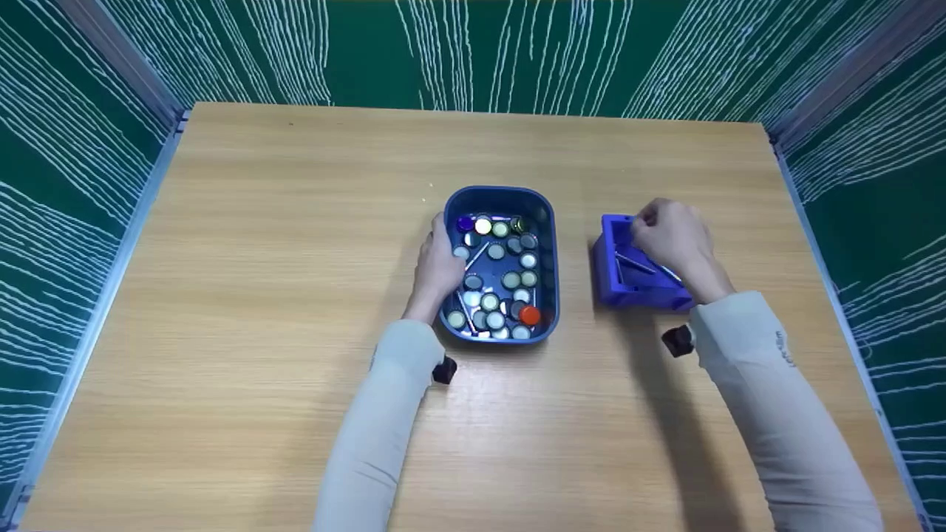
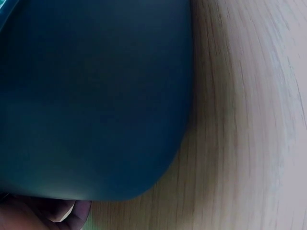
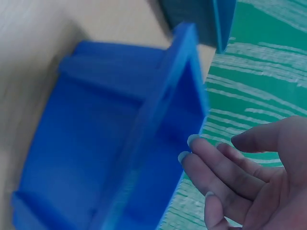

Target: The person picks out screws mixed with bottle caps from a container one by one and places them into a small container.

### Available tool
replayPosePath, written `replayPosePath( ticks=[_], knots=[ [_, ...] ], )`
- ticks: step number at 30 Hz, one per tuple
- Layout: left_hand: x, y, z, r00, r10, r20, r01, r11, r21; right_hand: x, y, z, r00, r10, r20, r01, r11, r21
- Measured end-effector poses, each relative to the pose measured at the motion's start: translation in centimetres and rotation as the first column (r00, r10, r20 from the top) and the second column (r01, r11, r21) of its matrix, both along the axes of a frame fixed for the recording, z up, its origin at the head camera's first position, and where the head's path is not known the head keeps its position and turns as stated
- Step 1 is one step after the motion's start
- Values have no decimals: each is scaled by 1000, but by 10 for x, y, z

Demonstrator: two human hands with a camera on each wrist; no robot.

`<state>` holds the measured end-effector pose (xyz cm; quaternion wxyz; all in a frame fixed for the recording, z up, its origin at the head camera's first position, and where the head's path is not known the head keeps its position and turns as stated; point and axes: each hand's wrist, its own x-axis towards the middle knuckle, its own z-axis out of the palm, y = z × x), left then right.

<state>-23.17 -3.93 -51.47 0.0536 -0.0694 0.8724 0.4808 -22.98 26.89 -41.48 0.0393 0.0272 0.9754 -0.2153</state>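
A dark blue tray (image 1: 547,255) holds many round caps, among them a red cap (image 1: 529,315) and a purple cap (image 1: 464,223). Thin metal rods (image 1: 477,256) lie between the caps. My left hand (image 1: 436,266) grips the tray's left side, thumb over the rim. In the left wrist view the tray's outer wall (image 2: 96,105) hides most of that hand. To the right, my right hand (image 1: 676,235) hovers over a blue-violet bin (image 1: 639,297) with thin rods (image 1: 635,262) inside. The right wrist view has its fingers (image 3: 223,170) loosely bent with nothing between them, close by the bin's opening.
The tray and bin stand apart on a wooden table (image 1: 259,258). Green panels with white streaks (image 1: 369,55) rise behind the table and along both sides, with a pale blue edge strip (image 1: 96,318) at the left.
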Motion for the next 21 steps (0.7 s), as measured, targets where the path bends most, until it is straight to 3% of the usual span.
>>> replayPosePath(
  ticks=[13,21],
  knots=[
    [-1,0,0,1000,-5,12,5,1000,27,-7,-42,11,996,82,27,-79,994,-82],
    [0,0,-1,1000,-4,15,4,1000,23,-9,-82,-3,986,166,5,-166,984,-62]
  ],
)
